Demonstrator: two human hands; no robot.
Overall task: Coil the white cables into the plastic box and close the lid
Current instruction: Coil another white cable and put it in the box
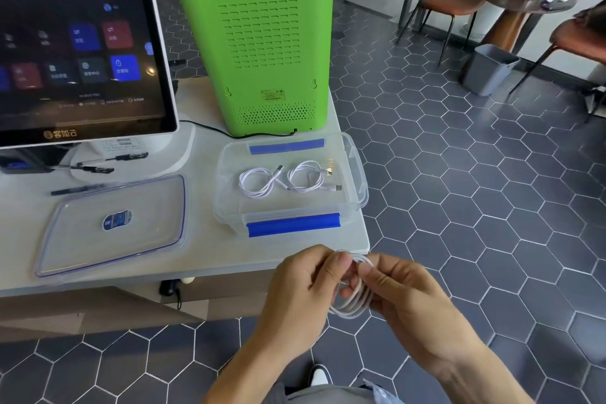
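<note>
A clear plastic box (355, 167) with blue clips stands open on the white counter's right end. Two coiled white cables (259, 182) (306, 179) lie side by side on its floor. The clear lid (82, 239), with a blue sticker, lies flat on the counter to the box's left. In front of the counter's edge, my left hand (301, 285) and my right hand (403, 292) together hold a third white cable (352, 305), wound into a small coil between them. My fingers hide part of that coil.
A green vented machine (262, 43) stands right behind the box, its black cord running along the counter. A touchscreen terminal (78, 56) stands at the left with pens (98, 169) near its base. Beyond the counter's right edge (365, 239) are tiled floor, chairs and a grey bin (490, 70).
</note>
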